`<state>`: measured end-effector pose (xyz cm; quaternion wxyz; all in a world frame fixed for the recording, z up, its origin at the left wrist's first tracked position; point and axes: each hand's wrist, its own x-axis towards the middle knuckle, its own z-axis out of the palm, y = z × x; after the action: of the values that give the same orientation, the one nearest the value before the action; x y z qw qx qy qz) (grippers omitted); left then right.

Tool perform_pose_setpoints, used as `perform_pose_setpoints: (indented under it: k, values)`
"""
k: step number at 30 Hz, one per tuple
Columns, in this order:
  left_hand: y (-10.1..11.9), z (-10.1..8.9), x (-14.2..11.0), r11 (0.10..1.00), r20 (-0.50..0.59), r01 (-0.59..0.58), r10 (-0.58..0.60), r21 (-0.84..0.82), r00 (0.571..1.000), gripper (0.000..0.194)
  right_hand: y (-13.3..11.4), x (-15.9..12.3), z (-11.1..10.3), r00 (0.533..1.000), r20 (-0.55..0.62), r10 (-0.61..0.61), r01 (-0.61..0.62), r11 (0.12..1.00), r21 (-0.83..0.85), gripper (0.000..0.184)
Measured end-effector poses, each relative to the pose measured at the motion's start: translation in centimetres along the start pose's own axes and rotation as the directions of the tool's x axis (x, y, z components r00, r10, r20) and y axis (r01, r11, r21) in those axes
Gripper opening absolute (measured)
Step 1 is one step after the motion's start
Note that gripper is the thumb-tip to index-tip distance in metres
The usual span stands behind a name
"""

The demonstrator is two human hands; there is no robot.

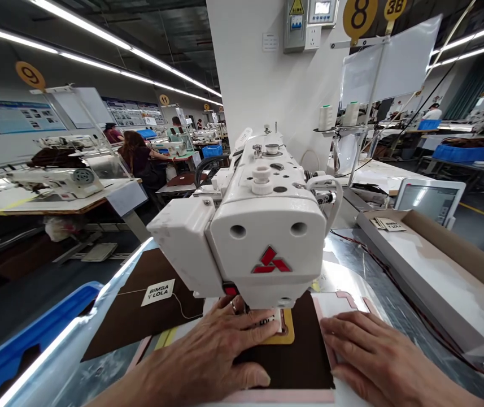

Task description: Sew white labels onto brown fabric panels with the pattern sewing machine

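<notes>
My cloth is plain dark brown; my sewing machine, white with red emblem; the left label, off-white with black lettering.

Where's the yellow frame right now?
Head view, low, just right of centre: the yellow frame lies on the brown piece below the white sewing head, beside the left hand.

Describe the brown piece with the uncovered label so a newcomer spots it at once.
Find the big white sewing machine with the red emblem. On the table at its left lies a dark brown piece. Unlike the neighbouring piece under the left hand, its white label shows whole, with thread trailing from it.
</notes>
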<state>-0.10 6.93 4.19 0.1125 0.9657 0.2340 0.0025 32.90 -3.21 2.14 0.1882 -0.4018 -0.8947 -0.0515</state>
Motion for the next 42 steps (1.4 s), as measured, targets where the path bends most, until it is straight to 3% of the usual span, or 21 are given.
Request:
perform_pose_setpoints:
  k: [6, 10, 13, 16, 21, 24, 27, 32, 37, 42]
  values:
    - [0.4, -0.2, 0.1, 0.990, -0.050, 0.035, -0.042, -0.137, 0.998, 0.080, 0.0, 0.1, 0.0, 1.000, 0.031, 0.002, -0.001, 1.000, -0.029, 0.025]
    - [1.0, -0.3, 0.4, 0.951, -0.170, 0.098, -0.152, -0.294, 0.974, 0.048, 0.1, 0.0, 0.1, 1.000, 0.027, -0.001, 0.001, 1.000, -0.031, 0.027]
    - [1.6, -0.5, 0.3, 0.904, -0.160, 0.103, -0.184, -0.415, 0.970, 0.029, 0.2, 0.1, 0.2, 1.000, 0.010, 0.012, -0.012, 1.000, -0.010, 0.027]
    - [1.9, -0.6, -0.2, 0.929, -0.182, 0.083, -0.157, -0.360, 0.971, 0.022, 0.2, -0.1, 0.2, 1.000, -0.007, 0.020, -0.020, 1.000, -0.006, 0.027]
    - [1.0, 0.5, -0.9, 0.999, -0.287, 0.038, -0.046, -0.033, 0.957, 0.033, -0.4, 0.0, -0.3, 0.998, -0.065, -0.008, 0.003, 0.998, -0.069, 0.025]
    - [0.9, 0.8, -0.5, 0.999, -0.250, -0.015, 0.028, 0.050, 0.968, 0.045, -1.1, 1.1, 0.2, 0.986, -0.141, -0.091, 0.074, 0.990, -0.117, 0.027]
    - [1.1, 0.4, 0.3, 0.997, -0.171, -0.051, 0.060, 0.053, 0.983, 0.055, -1.5, 2.6, 1.8, 0.974, -0.172, -0.146, 0.131, 0.987, -0.098, 0.033]
    - [0.9, 0.0, 1.0, 0.998, -0.061, -0.038, 0.041, 0.045, 0.997, 0.065, -1.8, 4.2, 4.4, 0.989, -0.083, -0.125, 0.124, 0.992, -0.014, 0.043]
    - [0.2, 0.3, 0.8, 0.992, -0.075, -0.104, 0.109, 0.071, 0.991, 0.058, -1.6, 4.6, 4.5, 0.981, -0.117, -0.156, 0.152, 0.988, -0.037, 0.042]
    - [0.5, -0.4, 1.2, 0.997, -0.017, -0.073, 0.073, 0.017, 0.997, 0.059, -1.5, 4.7, 4.6, 0.971, -0.155, -0.181, 0.173, 0.983, -0.063, 0.043]
